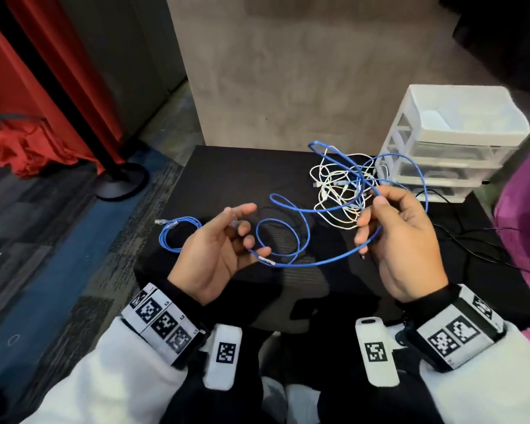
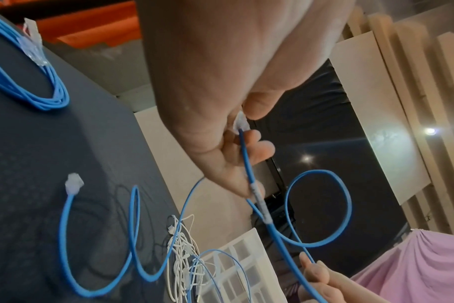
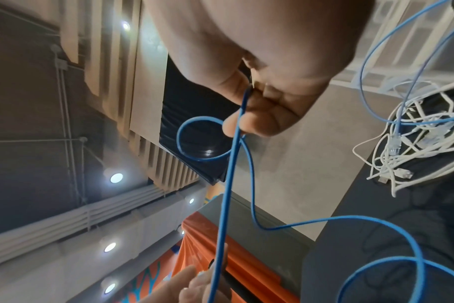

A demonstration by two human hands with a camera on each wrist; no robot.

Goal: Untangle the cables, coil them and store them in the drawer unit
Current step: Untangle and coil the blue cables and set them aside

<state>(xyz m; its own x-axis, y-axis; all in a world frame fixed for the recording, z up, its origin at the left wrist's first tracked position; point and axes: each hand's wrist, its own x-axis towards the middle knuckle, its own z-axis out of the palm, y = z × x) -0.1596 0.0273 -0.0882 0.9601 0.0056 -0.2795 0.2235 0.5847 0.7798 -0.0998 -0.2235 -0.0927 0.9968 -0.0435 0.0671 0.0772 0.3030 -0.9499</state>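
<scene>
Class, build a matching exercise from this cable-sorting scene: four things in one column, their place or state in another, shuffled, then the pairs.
Things:
1. coiled blue cable
2. loose blue cable
3. white cables
4. drawer unit

States:
A. tangled heap on the table
B. stands at the table's far right
C. held between both hands
D. lies bundled, left of the left hand

Pairs: 1-D, 2-C, 3-A, 4-B
</scene>
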